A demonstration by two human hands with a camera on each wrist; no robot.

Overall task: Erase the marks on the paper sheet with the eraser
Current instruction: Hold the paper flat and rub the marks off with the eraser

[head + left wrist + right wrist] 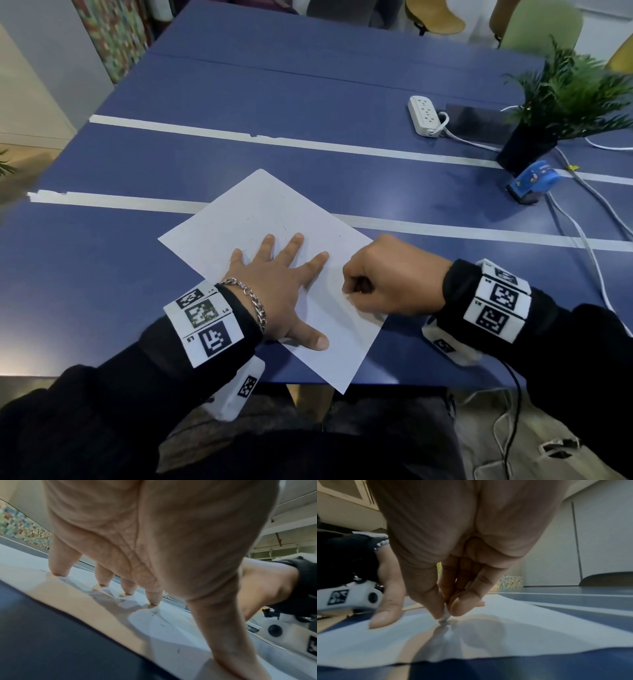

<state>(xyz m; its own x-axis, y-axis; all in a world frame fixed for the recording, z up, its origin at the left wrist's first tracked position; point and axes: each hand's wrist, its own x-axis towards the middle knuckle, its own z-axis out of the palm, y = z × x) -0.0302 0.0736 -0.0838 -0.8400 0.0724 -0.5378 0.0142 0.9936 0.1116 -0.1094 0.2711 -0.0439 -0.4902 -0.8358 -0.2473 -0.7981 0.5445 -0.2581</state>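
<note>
A white paper sheet [260, 212] lies turned at an angle on the blue table [102, 260], one corner past the near edge. Faint pencil marks [284, 229] dot it. My left hand [284, 277] lies flat on the sheet, fingers spread and straight, fingertips [59, 573] pressing the paper [164, 626]. My right hand [387, 277] is at the sheet's right edge with fingers curled. In the right wrist view its thumb and fingers pinch a small white eraser [444, 616], whose tip touches the paper [505, 628].
Two strips of white tape [308, 142] cross the table. At the back right stand a white power strip [424, 114], a potted plant [565, 99], a blue tape dispenser [534, 180] and cables [589, 219]. Chairs [435, 15] stand beyond the far edge.
</note>
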